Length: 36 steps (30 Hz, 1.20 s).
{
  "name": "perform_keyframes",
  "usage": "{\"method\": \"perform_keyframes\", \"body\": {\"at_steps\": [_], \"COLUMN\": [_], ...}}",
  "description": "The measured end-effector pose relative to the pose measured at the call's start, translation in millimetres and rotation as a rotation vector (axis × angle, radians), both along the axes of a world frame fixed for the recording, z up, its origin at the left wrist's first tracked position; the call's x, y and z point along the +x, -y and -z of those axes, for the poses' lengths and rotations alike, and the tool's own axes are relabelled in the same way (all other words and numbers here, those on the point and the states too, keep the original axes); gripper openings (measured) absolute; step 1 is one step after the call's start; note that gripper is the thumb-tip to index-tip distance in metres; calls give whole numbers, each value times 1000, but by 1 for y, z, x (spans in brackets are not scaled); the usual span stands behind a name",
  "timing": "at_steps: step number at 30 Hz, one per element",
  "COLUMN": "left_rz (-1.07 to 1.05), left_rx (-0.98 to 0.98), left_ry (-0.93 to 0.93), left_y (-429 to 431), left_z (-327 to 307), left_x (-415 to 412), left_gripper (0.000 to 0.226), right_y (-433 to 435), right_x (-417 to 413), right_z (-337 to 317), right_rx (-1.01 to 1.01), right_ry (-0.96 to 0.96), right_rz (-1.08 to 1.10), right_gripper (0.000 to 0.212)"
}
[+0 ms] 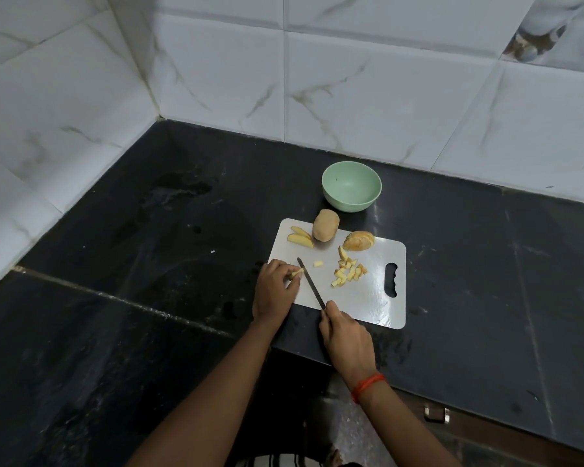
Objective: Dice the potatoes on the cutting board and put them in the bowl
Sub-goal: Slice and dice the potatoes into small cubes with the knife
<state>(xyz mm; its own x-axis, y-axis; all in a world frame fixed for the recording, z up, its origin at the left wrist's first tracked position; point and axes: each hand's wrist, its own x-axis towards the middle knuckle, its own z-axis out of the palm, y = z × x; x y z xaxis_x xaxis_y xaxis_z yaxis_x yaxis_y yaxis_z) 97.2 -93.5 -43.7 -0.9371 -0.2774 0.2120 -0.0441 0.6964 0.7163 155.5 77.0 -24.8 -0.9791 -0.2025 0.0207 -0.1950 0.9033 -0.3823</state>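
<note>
- Under the curled fingertips of the left hand (275, 288), a pale potato strip (296, 273) was pinched against the cutting board (368, 298). Only its right end showed, and the rest was hidden by the fingers.
- Inside the right hand (346, 338), the handle of one knife (311, 283) was wrapped and fully covered by the fist. Only the dark blade showed, slanting up to the strip with its tip just past the left fingertips.
- Just right of the blade lay one loose cube (318, 263), apart from the rest.
- Further right of the left fingertips sat one heap of diced pieces (348, 272). They overlapped too much to count.
- Beyond the left fingertips, at the board's far edge, stood one whole potato (325, 225), with one cut potato half (358, 241) to its right.
- Left of the whole potato lay a few overlapping slices (300, 236), perhaps three, though their edges were hard to separate.
- One green bowl (351, 187) stood on the dark counter (149, 230) just past the board, well beyond both hands.
- One red thread band (368, 385) circled the right wrist.
- Both forearms were cut off by the bottom edge of the view.
- One small metal handle (436, 414) showed below the counter edge, too small to make out further.
</note>
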Motion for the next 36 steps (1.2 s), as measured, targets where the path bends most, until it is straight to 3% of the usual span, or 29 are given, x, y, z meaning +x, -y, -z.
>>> {"method": "perform_keyframes", "body": {"at_steps": [7, 16, 24, 27, 30, 36], "left_rz": [-17, -20, -25, -28, -37, -20], "left_rx": [145, 101, 74, 77, 122, 173], "left_ry": [-15, -21, -4, -16, -22, -20], "left_y": [2, 3, 2, 1, 0, 2], "left_z": [-1, 1, 3, 2, -1, -2], "left_x": [6, 3, 1, 1, 3, 8], "left_gripper": [16, 10, 8, 8, 10, 11], "right_y": [7, -1, 2, 10, 11, 3], "right_x": [11, 9, 4, 8, 11, 12], "right_z": [1, 4, -2, -3, 0, 4], "right_rx": [-15, -25, 79, 126, 101, 11], "right_ry": [-68, -136, -23, -14, -57, -115], "right_rz": [144, 26, -21, 39, 120, 73], "right_gripper": [16, 25, 11, 17, 20, 24]}}
